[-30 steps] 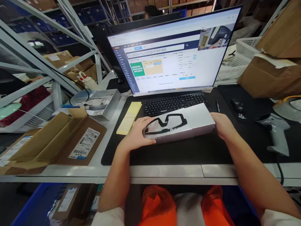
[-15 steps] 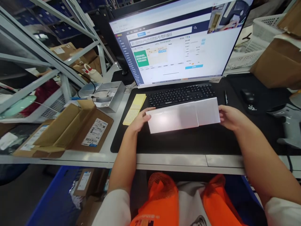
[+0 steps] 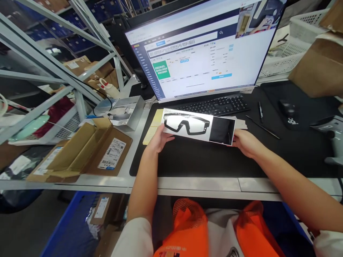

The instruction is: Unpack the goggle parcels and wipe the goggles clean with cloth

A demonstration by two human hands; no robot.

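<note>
A long white glasses box [image 3: 198, 127] is held between my two hands above the black desk mat [image 3: 198, 160]. Its face carries a picture of black-framed glasses and a black panel at the right end. My left hand [image 3: 160, 138] grips the left end, thumb on the edge and fingers beneath. At the right end, my right hand [image 3: 245, 142] is closed round the box, its fingertips partly hidden behind it. Behind the box lie the keyboard [image 3: 225, 105], partly covered, and a yellow notepad [image 3: 152, 130] near my left hand.
An opened cardboard box [image 3: 107, 153] stands left of the mat, with a grey box [image 3: 131, 114] behind it. The monitor [image 3: 198, 60] rises at the back. Rightward are a pen [image 3: 260, 112], a thin dark stick [image 3: 262, 127], a mouse [image 3: 286, 107] and a scanner [image 3: 332, 139].
The box has been turned over: a blank white side faced me before, and the glasses picture shows now. My right hand has moved left, and the thin stick behind it has come into view.
</note>
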